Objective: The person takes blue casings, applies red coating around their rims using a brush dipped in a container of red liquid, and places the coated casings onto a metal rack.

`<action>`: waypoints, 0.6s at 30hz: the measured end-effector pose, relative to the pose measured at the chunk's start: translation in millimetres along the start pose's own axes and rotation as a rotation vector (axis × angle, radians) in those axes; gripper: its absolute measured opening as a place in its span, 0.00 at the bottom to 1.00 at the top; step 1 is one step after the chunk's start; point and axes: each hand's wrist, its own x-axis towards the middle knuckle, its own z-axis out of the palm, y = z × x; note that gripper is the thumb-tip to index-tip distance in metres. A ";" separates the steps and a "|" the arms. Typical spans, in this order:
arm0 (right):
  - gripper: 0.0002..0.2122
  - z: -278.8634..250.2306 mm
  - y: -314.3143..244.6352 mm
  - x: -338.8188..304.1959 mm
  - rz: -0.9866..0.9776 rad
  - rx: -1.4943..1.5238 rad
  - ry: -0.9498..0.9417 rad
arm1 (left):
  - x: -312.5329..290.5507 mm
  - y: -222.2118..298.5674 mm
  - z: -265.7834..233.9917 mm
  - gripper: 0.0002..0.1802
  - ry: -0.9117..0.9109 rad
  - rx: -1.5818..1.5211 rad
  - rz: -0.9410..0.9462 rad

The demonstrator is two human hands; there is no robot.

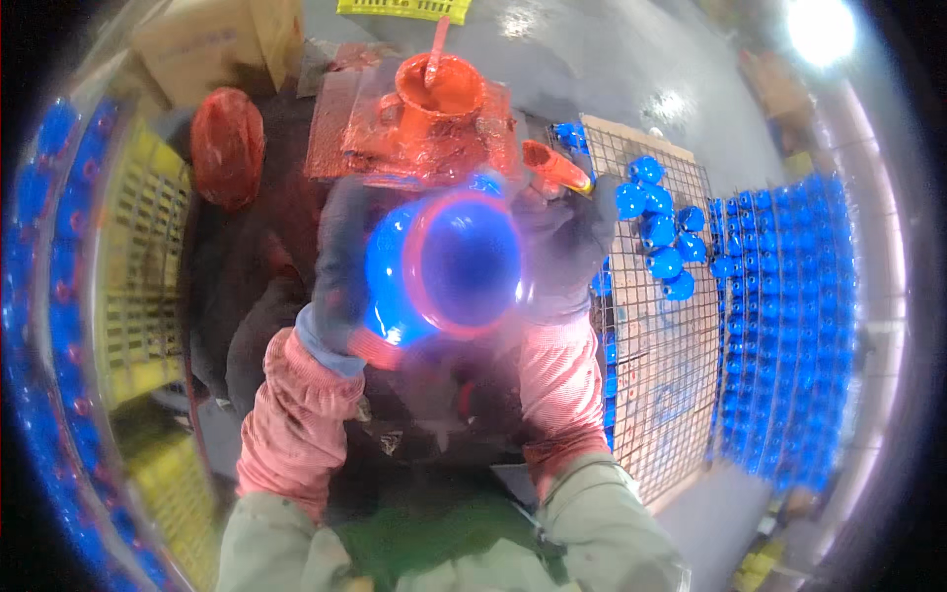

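Both forearms are reached forward from the lower edge, bent inward toward a blue round vessel (400, 266), held up centrally between the hands. Its left side is gripped by the gloved left hand (340, 261); the right hand (567, 242) is set opposite — its finger closure cannot be told through blur.

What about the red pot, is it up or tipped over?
The red pot is upright: its mouth faces up, a stick poking out.

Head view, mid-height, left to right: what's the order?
Stacked blue pieces → yellow crate → left hand → blue round vessel → right hand → wire mesh → blue pieces stacked at right
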 end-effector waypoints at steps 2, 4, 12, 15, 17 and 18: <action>0.19 21.0 0.3 -8.1 -0.238 -0.170 0.159 | 8.3 -3.9 6.5 0.29 0.057 0.217 -0.041; 0.19 29.7 -3.0 -13.4 -0.286 -0.438 0.112 | 8.4 -2.2 14.0 0.31 0.141 0.855 0.029; 0.11 21.2 11.9 -17.8 -0.485 -1.001 0.039 | -1.2 -11.4 19.1 0.36 0.126 1.824 0.389; 0.10 18.8 8.9 -21.0 -0.557 -1.258 -0.003 | -1.7 -12.1 20.9 0.35 0.137 1.839 0.429; 0.10 20.3 3.2 -23.0 -0.562 -1.261 -0.034 | -2.6 -7.3 21.8 0.33 0.118 1.673 0.329; 0.11 21.4 0.6 -22.9 -0.567 -1.264 -0.067 | -2.2 -5.2 21.1 0.33 0.119 1.674 0.331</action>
